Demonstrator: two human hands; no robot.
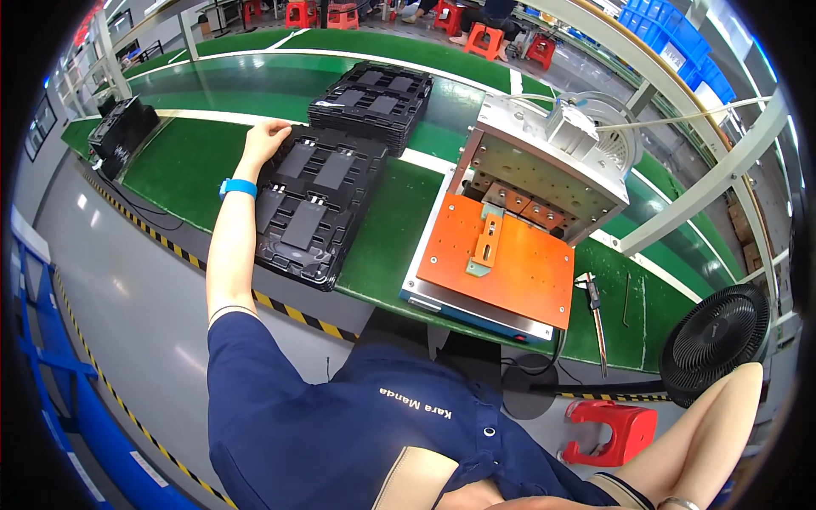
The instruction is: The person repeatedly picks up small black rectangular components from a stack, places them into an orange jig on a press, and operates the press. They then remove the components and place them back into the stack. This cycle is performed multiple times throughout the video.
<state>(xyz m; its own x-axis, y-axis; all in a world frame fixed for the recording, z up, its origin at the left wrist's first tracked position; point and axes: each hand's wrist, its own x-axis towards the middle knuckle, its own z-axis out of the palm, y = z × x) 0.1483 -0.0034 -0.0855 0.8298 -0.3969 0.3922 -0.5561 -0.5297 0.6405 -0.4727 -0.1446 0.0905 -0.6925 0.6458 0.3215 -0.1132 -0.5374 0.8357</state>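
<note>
My left hand (pixel 267 141) is at the far left corner of a black plastic tray (pixel 360 206), its fingers curled together on the rim. Several flat dark grey rectangular pieces with small shiny tabs lie in the tray's recesses, among them one piece (pixel 303 223) near the front. Just beyond stands a stack of similar black trays (pixel 410 127), with more grey pieces in the top one. My right forearm (pixel 710 433) is bent back at the lower right; its hand is out of view.
Right of the tray, a press-like machine (pixel 552 170) has an orange plate (pixel 450 246) with a small fixture (pixel 486 242). A caliper (pixel 596 319), a hex key (pixel 627 299) and a black fan (pixel 716 340) are farther right. Black equipment (pixel 123 136) stands far left; a red stool (pixel 625 433) is below.
</note>
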